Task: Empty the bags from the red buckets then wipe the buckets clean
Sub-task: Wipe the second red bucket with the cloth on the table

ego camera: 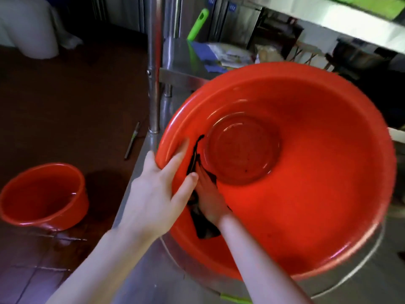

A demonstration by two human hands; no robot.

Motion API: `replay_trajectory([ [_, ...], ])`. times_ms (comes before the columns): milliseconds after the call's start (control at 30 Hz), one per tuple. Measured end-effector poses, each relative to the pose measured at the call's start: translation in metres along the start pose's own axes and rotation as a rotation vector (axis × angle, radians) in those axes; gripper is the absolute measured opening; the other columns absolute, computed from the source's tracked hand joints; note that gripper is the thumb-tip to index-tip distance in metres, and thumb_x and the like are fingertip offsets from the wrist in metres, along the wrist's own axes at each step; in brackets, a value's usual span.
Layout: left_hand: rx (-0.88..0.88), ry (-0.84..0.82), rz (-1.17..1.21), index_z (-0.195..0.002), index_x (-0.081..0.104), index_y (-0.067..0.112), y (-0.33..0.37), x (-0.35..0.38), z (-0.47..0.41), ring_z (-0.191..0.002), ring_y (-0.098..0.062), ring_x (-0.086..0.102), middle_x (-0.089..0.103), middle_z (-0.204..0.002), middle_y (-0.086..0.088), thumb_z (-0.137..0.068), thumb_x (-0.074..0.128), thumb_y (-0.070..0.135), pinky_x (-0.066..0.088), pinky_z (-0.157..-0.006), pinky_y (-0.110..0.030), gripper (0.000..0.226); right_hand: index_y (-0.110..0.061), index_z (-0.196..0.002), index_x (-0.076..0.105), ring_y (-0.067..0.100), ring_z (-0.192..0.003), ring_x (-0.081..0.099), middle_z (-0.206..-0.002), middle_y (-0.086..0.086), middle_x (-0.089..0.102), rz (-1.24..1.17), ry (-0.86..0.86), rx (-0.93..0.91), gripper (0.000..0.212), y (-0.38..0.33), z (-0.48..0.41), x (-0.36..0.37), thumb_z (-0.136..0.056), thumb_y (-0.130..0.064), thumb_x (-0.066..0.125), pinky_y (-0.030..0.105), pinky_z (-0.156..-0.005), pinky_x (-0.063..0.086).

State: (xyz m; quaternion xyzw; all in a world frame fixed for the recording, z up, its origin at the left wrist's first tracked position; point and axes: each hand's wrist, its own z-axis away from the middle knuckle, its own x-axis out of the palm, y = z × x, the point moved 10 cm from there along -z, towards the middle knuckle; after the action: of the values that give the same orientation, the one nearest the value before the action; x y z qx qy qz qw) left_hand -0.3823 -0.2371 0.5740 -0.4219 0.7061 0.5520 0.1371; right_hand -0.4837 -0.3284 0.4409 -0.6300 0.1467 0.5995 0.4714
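We tilt big red bucket [306,172] on steel bench [135,270]: left hand [157,194] grip clamps rim, right hand [210,198] presses dark cloth [202,227] inside. Second red bucket [43,196] on floor [65,106], w/ some water.

A steel desk [140,270] stood on dark tiled floor [65,95]; a green handle [198,24] leaned above packets [228,54] on a shelf [182,62].

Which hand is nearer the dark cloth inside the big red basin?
Right. The right hand presses on the dark cloth against the basin's inner wall; the left hand grips the big red basin rim just beside it.
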Motion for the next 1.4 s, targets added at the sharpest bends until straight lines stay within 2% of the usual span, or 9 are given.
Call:
replay_trajectory([
  [133, -0.032, -0.056, -0.026, -0.143, 0.016, 0.062, 0.005, -0.01, -0.03, -0.097, -0.035, 0.061, 0.038, -0.117, 0.002, -0.094, 0.04, 0.057, 0.046, -0.087, -0.033, 0.055, -0.02, -0.154, 0.025, 0.01, -0.149, 0.015, -0.162, -0.001, 0.019, -0.558, 0.099, -0.021, 0.062, -0.044, 0.035, -0.033, -0.097, -0.027, 0.048, 0.035, -0.122, 0.015],
  [233, -0.005, -0.124, -0.089, -0.141, 0.006, 0.066, 0.007, -0.022, -0.05, -0.079, -0.035, 0.062, 0.038, -0.111, -0.003, -0.097, 0.049, 0.042, 0.057, -0.077, -0.042, 0.067, -0.017, -0.147, 0.04, 0.011, -0.141, 0.033, -0.152, -0.002, 0.037, -0.451, 0.006, -0.037, 0.065, -0.044, 0.065, -0.035, -0.085, -0.019, 0.06, 0.03, -0.119, 0.024],
  [367, 0.136, -0.167, -0.246, -0.144, 0.003, 0.062, 0.027, -0.037, -0.068, -0.061, -0.027, 0.057, 0.036, -0.106, -0.004, -0.098, 0.048, 0.023, 0.058, -0.056, -0.041, 0.075, -0.037, -0.135, 0.05, 0.019, -0.126, 0.053, -0.138, -0.002, 0.057, -0.059, -0.188, 0.183, 0.058, 0.006, 0.089, -0.032, -0.083, -0.017, 0.064, 0.034, -0.103, 0.044],
  [500, 0.192, -0.175, -0.325, -0.144, 0.009, 0.063, 0.053, -0.04, -0.094, -0.059, -0.025, 0.054, 0.038, -0.104, -0.001, -0.093, 0.05, 0.018, 0.056, -0.058, -0.039, 0.079, -0.037, -0.123, 0.058, 0.022, -0.114, 0.061, -0.121, 0.0, 0.066, -0.047, -0.078, 0.292, 0.048, 0.04, 0.086, -0.071, -0.084, -0.01, 0.061, 0.034, -0.09, 0.05],
  [667, 0.21, -0.114, -0.34, -0.145, 0.024, 0.055, 0.079, -0.032, -0.127, -0.067, -0.026, 0.056, 0.043, -0.109, -0.002, -0.088, 0.051, 0.012, 0.052, -0.056, -0.034, 0.076, -0.035, -0.132, 0.055, 0.024, -0.122, 0.057, -0.132, 0.003, 0.062, -0.164, 0.228, 0.325, 0.055, 0.072, 0.058, -0.139, -0.085, -0.007, 0.058, 0.033, -0.098, 0.046],
  [800, 0.215, -0.073, -0.428, -0.145, 0.029, 0.051, 0.092, -0.021, -0.146, -0.066, -0.02, 0.051, 0.043, -0.109, -0.002, -0.086, 0.055, 0.011, 0.039, -0.049, -0.025, 0.076, -0.028, -0.133, 0.055, 0.027, -0.124, 0.054, -0.139, 0.0, 0.055, -0.123, 0.567, 0.113, 0.059, 0.074, 0.028, -0.21, -0.08, -0.003, 0.057, 0.039, -0.096, 0.046],
  [967, 0.249, -0.034, -0.464, -0.147, 0.038, 0.04, 0.112, -0.01, -0.16, -0.094, -0.03, 0.053, 0.043, -0.102, -0.007, -0.085, 0.055, 0.004, 0.051, -0.079, -0.045, 0.073, -0.044, -0.152, 0.012, 0.026, -0.15, 0.009, -0.163, -0.01, 0.008, 0.312, 0.12, 0.045, 0.067, 0.104, -0.055, -0.18, -0.096, -0.041, 0.048, 0.061, -0.115, 0.01],
  [1033, 0.211, -0.009, -0.471, -0.146, 0.04, 0.038, 0.117, -0.007, -0.165, -0.093, -0.031, 0.053, 0.045, -0.104, -0.009, -0.085, 0.055, 0.002, 0.052, -0.08, -0.049, 0.073, -0.04, -0.153, 0.013, 0.024, -0.151, 0.003, -0.164, -0.008, 0.005, 0.38, 0.027, 0.055, 0.066, 0.123, -0.073, -0.159, -0.097, -0.047, 0.045, 0.062, -0.117, 0.007],
  [1400, 0.158, 0.068, -0.386, -0.14, 0.052, 0.032, 0.106, -0.014, -0.161, -0.077, -0.011, 0.04, 0.035, -0.102, 0.006, -0.077, 0.059, -0.006, 0.043, -0.071, -0.026, 0.074, -0.036, -0.155, 0.006, 0.024, -0.151, -0.004, -0.163, -0.012, -0.004, 0.379, 0.041, -0.138, 0.065, 0.107, -0.126, -0.076, -0.098, -0.056, 0.031, 0.063, -0.115, 0.001],
])
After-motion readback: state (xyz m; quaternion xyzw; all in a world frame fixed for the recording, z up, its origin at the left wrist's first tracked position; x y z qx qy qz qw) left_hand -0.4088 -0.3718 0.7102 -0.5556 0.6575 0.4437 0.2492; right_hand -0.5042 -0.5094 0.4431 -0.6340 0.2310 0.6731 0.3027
